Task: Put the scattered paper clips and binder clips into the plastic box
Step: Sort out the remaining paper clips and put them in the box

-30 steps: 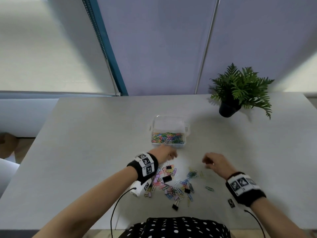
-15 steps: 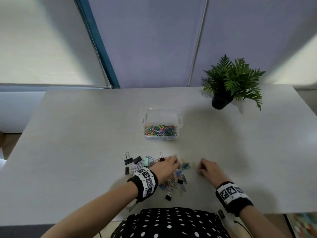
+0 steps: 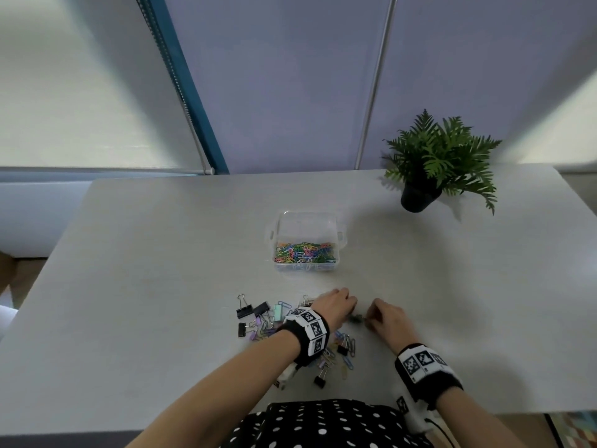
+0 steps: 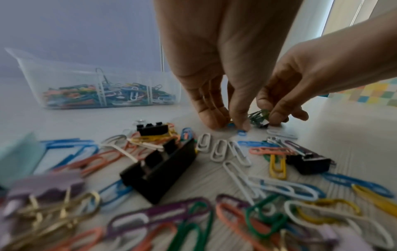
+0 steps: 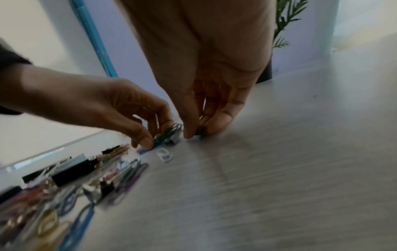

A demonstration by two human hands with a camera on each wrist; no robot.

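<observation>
Pale grey table (image 3: pixel 129 286) before lilac wall panels, seen from the head camera: we note a potted fern (image 3: pixel 433 163) at the far right and a clear plastic box (image 3: pixel 307 244), well beyond the hands, holding coloured paper clips. Our left hand (image 3: pixel 334 307) and right hand (image 3: pixel 386 320) meet near the table's front edge beside a scatter of clips (image 3: pixel 339 347) and black binder clips (image 3: pixel 245 310).

Left wrist view: we alone see here the left fingers (image 4: pixel 240 117) pressed together, tips down on a blue paper clip (image 4: pixel 242 132); the right fingers (image 4: pixel 277 115) curl round a green bundle (image 4: pixel 257 115).

Right wrist view, blurred: the right thumb and finger (image 5: pixel 217 124) pinch something small and dark.
</observation>
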